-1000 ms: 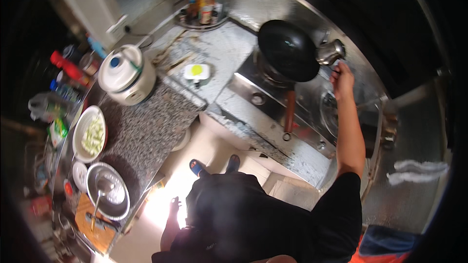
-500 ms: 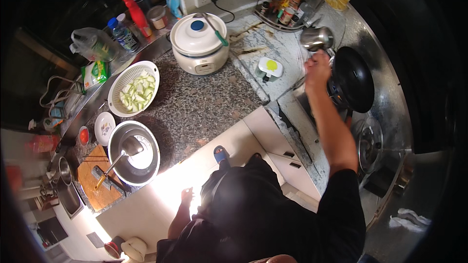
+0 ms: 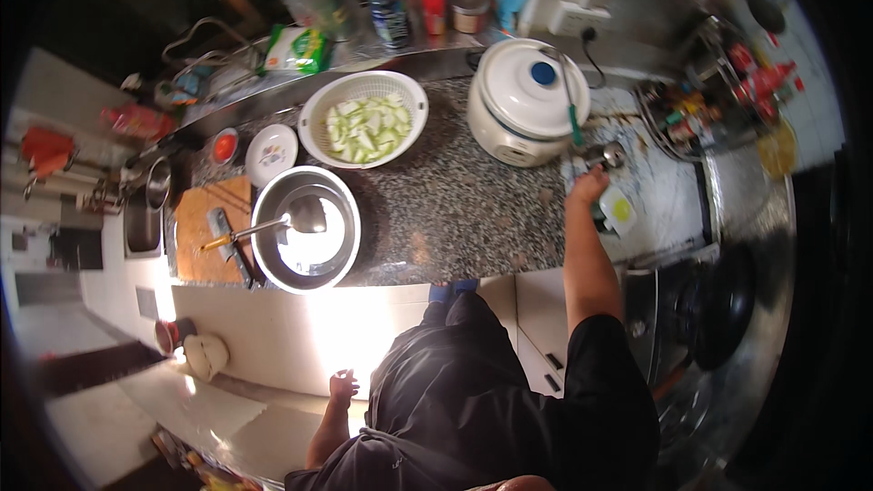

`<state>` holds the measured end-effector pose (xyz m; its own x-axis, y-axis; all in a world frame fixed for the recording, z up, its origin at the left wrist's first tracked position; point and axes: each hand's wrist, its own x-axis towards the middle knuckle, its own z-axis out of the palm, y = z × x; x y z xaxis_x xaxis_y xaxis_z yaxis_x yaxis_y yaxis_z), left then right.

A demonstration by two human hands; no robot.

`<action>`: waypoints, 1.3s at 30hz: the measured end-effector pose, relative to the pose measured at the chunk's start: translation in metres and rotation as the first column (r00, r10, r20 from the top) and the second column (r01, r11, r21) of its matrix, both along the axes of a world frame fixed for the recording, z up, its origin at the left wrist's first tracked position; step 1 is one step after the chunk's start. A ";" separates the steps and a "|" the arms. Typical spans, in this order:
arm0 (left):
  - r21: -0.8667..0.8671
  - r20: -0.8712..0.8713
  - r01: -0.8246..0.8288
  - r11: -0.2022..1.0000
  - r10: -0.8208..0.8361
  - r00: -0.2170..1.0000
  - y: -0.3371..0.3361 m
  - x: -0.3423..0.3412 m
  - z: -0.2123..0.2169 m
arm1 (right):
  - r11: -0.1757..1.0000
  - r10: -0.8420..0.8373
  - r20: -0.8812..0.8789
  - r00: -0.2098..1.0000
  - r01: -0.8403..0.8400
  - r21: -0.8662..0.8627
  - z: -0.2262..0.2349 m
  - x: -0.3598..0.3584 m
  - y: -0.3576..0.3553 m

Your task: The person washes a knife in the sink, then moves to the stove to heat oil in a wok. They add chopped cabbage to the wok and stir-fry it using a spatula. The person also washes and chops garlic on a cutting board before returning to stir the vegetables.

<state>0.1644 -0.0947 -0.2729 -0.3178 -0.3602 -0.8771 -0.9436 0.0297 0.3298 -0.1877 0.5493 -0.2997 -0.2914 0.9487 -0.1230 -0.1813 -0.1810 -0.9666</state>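
My right hand [image 3: 591, 185] is closed at the near side of a small shiny steel pot [image 3: 614, 155], seemingly on its handle. The pot is at the marble-patterned counter, right of a white lidded electric cooker [image 3: 514, 105]. Beside my right wrist stands a white container with a green patch on its lid [image 3: 620, 210]. My left hand [image 3: 343, 387] hangs low by my side, away from the counter, its fingers loosely apart and holding nothing. A ladle with a green handle [image 3: 574, 118] lies across the cooker's lid.
A white colander [image 3: 312, 132] holds pale green cut vegetable pieces. Left of it are a metal basin [image 3: 261, 255] with a wooden-handled turner, a plate [image 3: 271, 155], and a cleaver [image 3: 229, 245] on a cutting board [image 3: 193, 218]. A black wok [image 3: 723, 314] sits at right, below a spice rack [image 3: 673, 118].
My right hand has moved left from beside the wok toward the cooker, and the steel pot has moved with it. The view has turned right. My left hand still hangs low.
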 end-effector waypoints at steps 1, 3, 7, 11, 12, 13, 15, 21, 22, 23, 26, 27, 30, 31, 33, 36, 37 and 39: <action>-0.032 0.004 -0.028 0.999 0.028 1.000 0.007 0.010 0.005 | 1.000 -0.025 0.066 0.997 0.024 0.018 -0.002 -0.010 -0.004; -0.042 -0.001 -0.070 0.997 0.070 0.998 0.017 0.035 -0.002 | 0.996 0.027 0.103 0.994 -0.018 -0.087 0.019 -0.024 -0.024; -0.032 -0.069 -0.024 0.999 0.021 0.997 0.029 0.006 0.007 | 0.997 0.036 -0.020 0.999 -0.034 0.062 -0.107 -0.006 0.087; -0.078 -0.070 0.053 0.996 -0.058 0.996 0.059 0.007 0.024 | 0.966 0.246 0.161 0.956 -0.229 -0.116 0.011 -0.013 -0.003; -0.062 -0.084 0.053 0.997 -0.058 0.995 0.060 -0.003 0.030 | 0.962 0.264 0.194 0.945 -0.244 -0.120 0.037 -0.006 -0.021; -0.047 -0.100 0.064 0.997 -0.068 0.993 0.056 -0.008 0.033 | 0.967 0.248 0.256 0.934 -0.223 -0.122 0.033 0.000 -0.012; -0.163 -0.196 0.305 0.938 -0.334 0.922 0.034 0.009 -0.003 | 0.961 0.270 0.330 0.905 -0.232 -0.151 0.046 0.009 -0.020; -0.106 -0.209 0.224 0.969 -0.242 0.948 -0.023 -0.017 -0.016 | 0.923 0.383 0.219 0.897 -0.361 -0.133 0.083 0.071 -0.103; -0.132 -0.226 0.267 0.955 -0.291 0.930 -0.038 -0.017 -0.018 | 0.898 0.436 0.177 0.882 -0.411 -0.160 0.087 0.086 -0.131; -0.152 -0.243 0.309 0.939 -0.339 0.909 -0.053 -0.017 -0.025 | 0.871 0.484 0.138 0.864 -0.459 -0.178 0.091 0.102 -0.160; -0.251 -0.337 0.424 0.870 -0.489 0.804 -0.090 -0.032 -0.011 | 0.810 0.582 0.267 0.768 -0.574 -0.116 0.084 0.158 -0.243; -0.255 -0.383 0.466 0.847 -0.531 0.756 -0.099 -0.054 0.007 | 0.810 0.583 0.289 0.759 -0.571 -0.133 0.084 0.190 -0.263; -0.363 -0.501 0.444 0.819 -0.573 0.649 -0.131 -0.086 0.001 | 0.775 0.629 0.429 0.649 -0.566 -0.279 0.063 0.266 -0.328; -0.368 -0.547 0.421 0.829 -0.559 0.623 -0.140 -0.094 0.003 | 0.758 0.645 0.491 0.585 -0.569 -0.319 0.067 0.287 -0.352; -0.383 -0.601 0.435 0.815 -0.578 0.552 -0.146 -0.114 0.027 | 0.721 0.681 0.532 0.503 -0.585 -0.371 0.056 0.332 -0.379; -0.268 -0.633 0.542 0.796 -0.570 0.524 -0.128 -0.131 0.052 | 0.651 0.695 0.508 0.508 -0.746 -0.145 0.012 0.406 -0.399; -0.200 -0.662 0.556 0.807 -0.529 0.531 -0.127 -0.128 0.042 | 0.604 0.651 0.573 0.498 -0.797 0.006 0.016 0.415 -0.405; -0.124 -0.707 0.632 0.765 -0.515 0.484 -0.113 -0.121 0.029 | 0.427 0.460 0.814 0.355 -0.892 0.147 0.022 0.435 -0.406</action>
<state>0.0432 -0.2075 -0.2438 -0.9122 0.2274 -0.3409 -0.2388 0.3811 0.8932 0.2472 0.1429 -0.2777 -0.9152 0.3669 -0.1664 0.3677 0.5919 -0.7172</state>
